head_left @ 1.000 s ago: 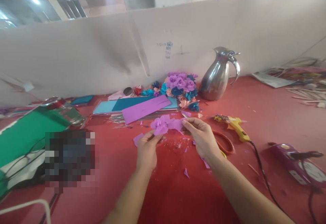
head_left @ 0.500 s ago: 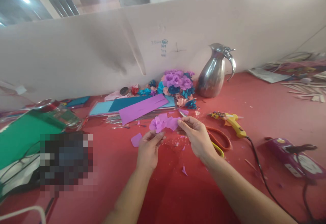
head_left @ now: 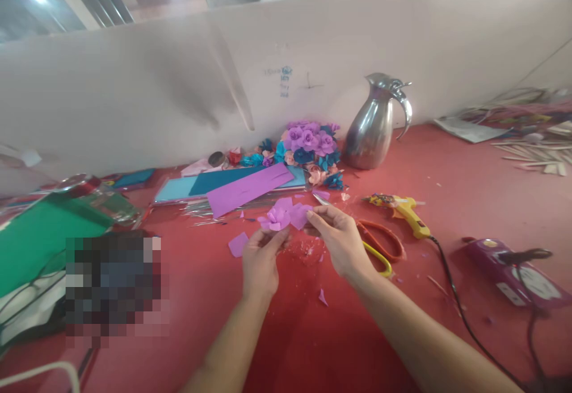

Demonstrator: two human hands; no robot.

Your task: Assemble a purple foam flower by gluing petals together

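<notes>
My left hand (head_left: 263, 257) pinches the underside of a purple paper flower (head_left: 275, 214), whose petals open upward. Between the thumb and fingers of my right hand (head_left: 336, 236) is a purple paper petal (head_left: 299, 215), its left edge against the flower. Both hands are above the red table, close together. A loose purple petal (head_left: 238, 245) lies left of my left hand. Beyond the hands a purple paper strip (head_left: 248, 189) rests on blue sheets (head_left: 179, 190). Scissors with red and yellow handles (head_left: 383, 242) lie beside my right hand.
A bunch of paper flowers (head_left: 308, 143) and a steel jug (head_left: 370, 125) stand by the wall. At the right are a yellow glue gun (head_left: 409, 214) with its cord and a purple power strip (head_left: 513, 271). Green paper (head_left: 49, 232) and a glass jar (head_left: 105, 197) are at the left.
The flower has tilted and turned slightly in my left hand. My right hand and its petal have shifted a little left. The whole view has moved slightly.
</notes>
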